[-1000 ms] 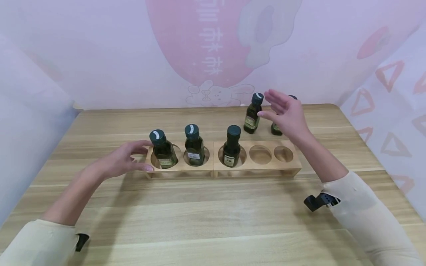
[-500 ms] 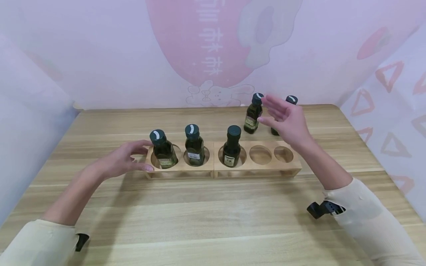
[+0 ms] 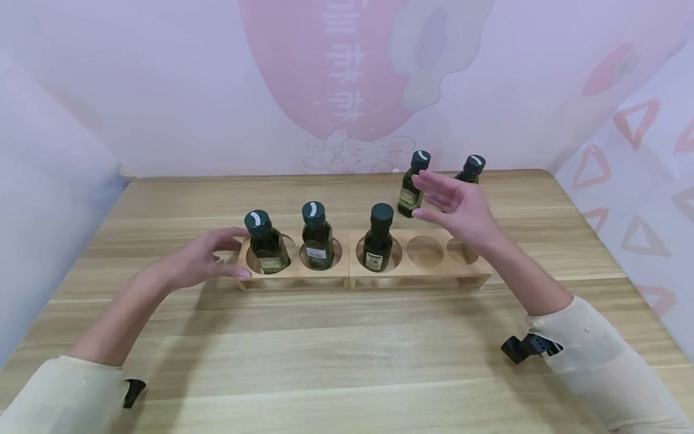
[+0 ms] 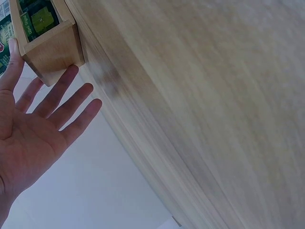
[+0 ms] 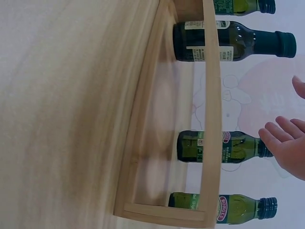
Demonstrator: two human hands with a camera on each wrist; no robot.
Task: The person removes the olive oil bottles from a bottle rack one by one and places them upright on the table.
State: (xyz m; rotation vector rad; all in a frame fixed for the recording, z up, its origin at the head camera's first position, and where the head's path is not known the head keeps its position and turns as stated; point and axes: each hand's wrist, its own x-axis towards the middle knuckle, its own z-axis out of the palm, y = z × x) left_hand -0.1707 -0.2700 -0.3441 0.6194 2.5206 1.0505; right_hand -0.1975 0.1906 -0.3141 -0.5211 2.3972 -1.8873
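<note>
My left hand (image 3: 197, 263), at nine o'clock, lies low with fingers loosely spread and straight, forearm bare, sleeve pushed back, while my right hand (image 3: 458, 205), at two o'clock, hovers raised, palm turned inward, fingers extended and holding nothing.

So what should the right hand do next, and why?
Probably reach a little further and take hold of the nearer loose bottle. The right hand is open and holds nothing, hovering just in front of that bottle. The wooden rack has three bottles in it and two empty holes right below the hand.
</note>
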